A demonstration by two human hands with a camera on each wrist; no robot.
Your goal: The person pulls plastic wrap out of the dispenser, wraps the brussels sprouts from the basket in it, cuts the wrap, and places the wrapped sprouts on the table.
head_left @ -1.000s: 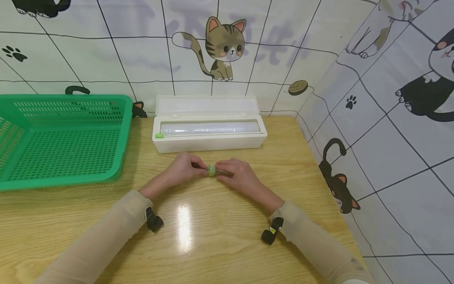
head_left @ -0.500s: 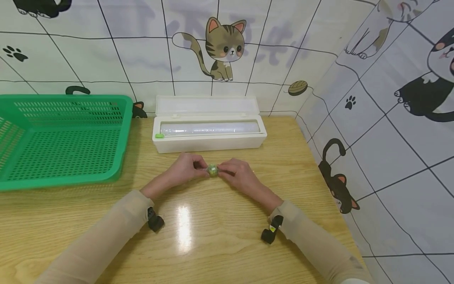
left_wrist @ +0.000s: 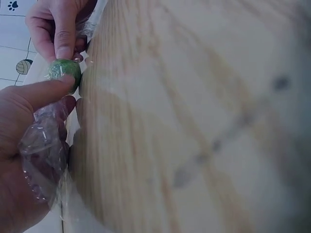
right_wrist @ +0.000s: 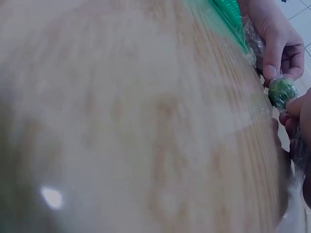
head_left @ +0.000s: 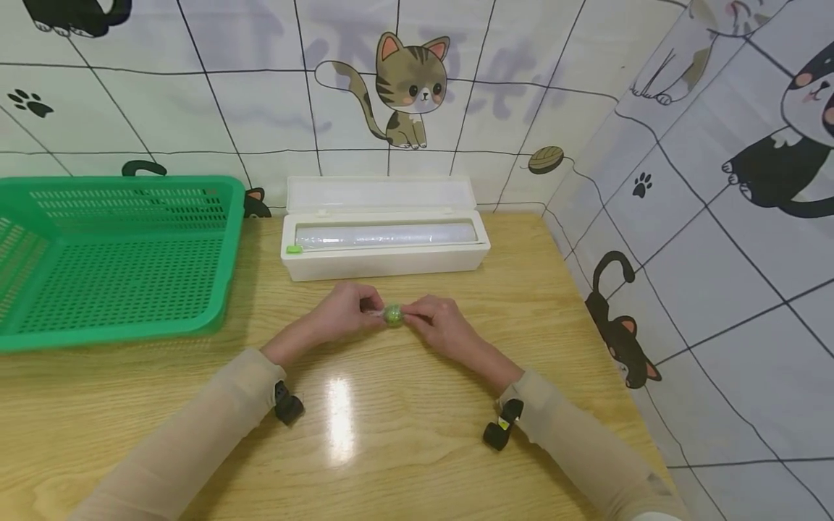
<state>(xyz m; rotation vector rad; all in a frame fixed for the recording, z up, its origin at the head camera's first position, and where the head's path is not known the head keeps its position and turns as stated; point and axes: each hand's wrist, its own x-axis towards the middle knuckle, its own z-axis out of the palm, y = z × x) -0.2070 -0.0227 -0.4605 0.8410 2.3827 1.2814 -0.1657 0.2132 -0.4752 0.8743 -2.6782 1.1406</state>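
At the wooden table (head_left: 417, 470), just in front of the white cling-film dispenser (head_left: 384, 265), a small green ball (head_left: 394, 315) in clear plastic film (left_wrist: 43, 150) was placed between two hands. The left hand (head_left: 342, 312) was pinching the gathered film at one side of it, and the right hand (head_left: 446, 325) was pinching at the opposite side. Farther left stood a green plastic basket (head_left: 111, 340).

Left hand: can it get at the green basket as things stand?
Probably yes: only tabletop shows between the left hand and the green basket, whose top is open. The catch is that this hand is busy gripping clear wrap at the green ball.
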